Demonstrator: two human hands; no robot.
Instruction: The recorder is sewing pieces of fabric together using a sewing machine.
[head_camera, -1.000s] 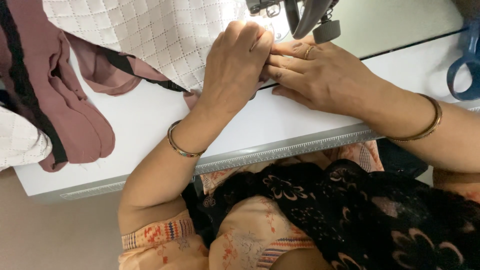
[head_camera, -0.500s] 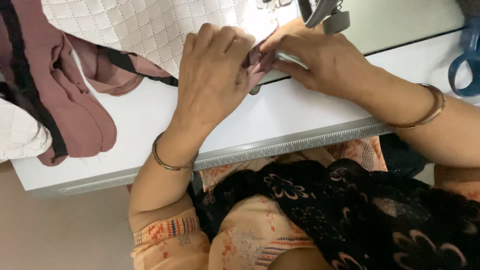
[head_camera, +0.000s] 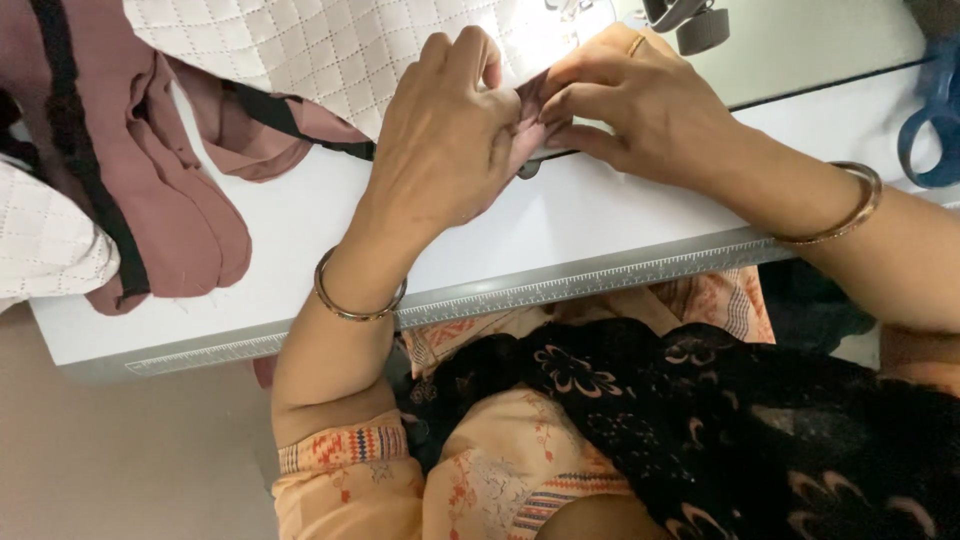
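At the far edge of the white sewing table (head_camera: 300, 250), just under the machine's presser foot (head_camera: 690, 20), both hands meet over a fold of mauve fabric (head_camera: 530, 100). The left hand (head_camera: 440, 140) lies with its back up, fingers curled down and closed onto the fold, thumb hidden beneath. The right hand (head_camera: 640, 110) comes in from the right, its fingertips (head_camera: 560, 100) drawn together and pinching the same fold from the opposite side, so the two sets of fingers touch across it. The pinched fold sits between the hands, and what little of it shows seems to run away from the person toward the machine; how far it goes under the foot cannot be told. Both hands are equally close to it; the right one is nearer the needle area.

A white quilted cloth (head_camera: 330, 50) spreads across the far left of the table, touching the left hand's knuckles. More mauve fabric with a black strap (head_camera: 150, 200) hangs over the left edge. A ruler strip (head_camera: 560, 285) runs along the near edge. Blue scissors (head_camera: 935, 120) lie at the right edge, well apart from the hands. Each wrist carries a metal bangle (head_camera: 355, 300). No packages, labels or signs are visible.
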